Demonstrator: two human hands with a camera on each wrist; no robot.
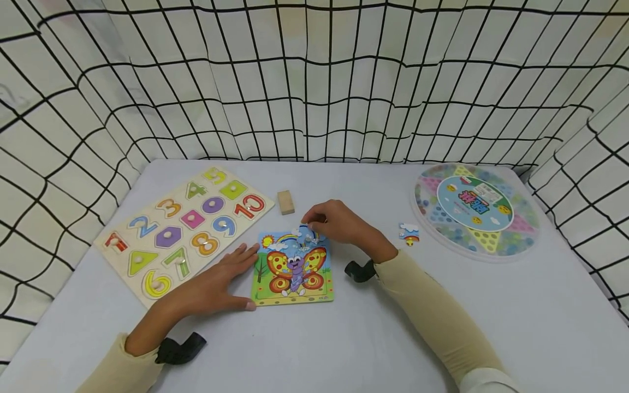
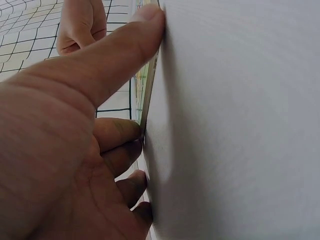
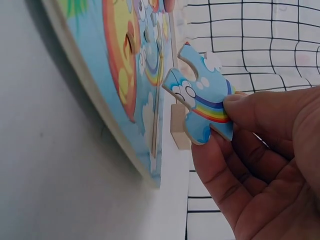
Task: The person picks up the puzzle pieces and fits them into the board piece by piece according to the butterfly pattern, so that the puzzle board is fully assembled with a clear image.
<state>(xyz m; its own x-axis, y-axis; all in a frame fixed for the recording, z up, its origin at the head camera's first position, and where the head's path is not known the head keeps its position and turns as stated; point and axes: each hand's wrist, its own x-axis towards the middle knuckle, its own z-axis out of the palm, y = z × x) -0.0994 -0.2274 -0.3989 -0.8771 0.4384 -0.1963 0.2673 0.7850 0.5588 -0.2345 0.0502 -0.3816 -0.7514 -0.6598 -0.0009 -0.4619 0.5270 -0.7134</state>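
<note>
A square butterfly jigsaw puzzle [image 1: 294, 273] lies flat on the table. My left hand [image 1: 216, 286] rests along its left side, thumb near the lower left corner and fingertips near the upper left. The left wrist view shows that thumb [image 2: 125, 45] stretched out against the board's edge. Over the top right corner, my right hand [image 1: 339, 221] pinches a jigsaw piece [image 3: 205, 97] between thumb and fingers. The piece is blue, with clouds and part of a rainbow, and is held tilted above the board in the right wrist view.
Another jigsaw piece [image 1: 409, 234] lies to the right. A wooden block [image 1: 285, 202] sits behind the puzzle. At the left is a number-and-shape peg board [image 1: 184, 256]; a round game board [image 1: 427, 218] lies at the back right. Black netting [image 1: 307, 109] surrounds the white table [image 1: 304, 349].
</note>
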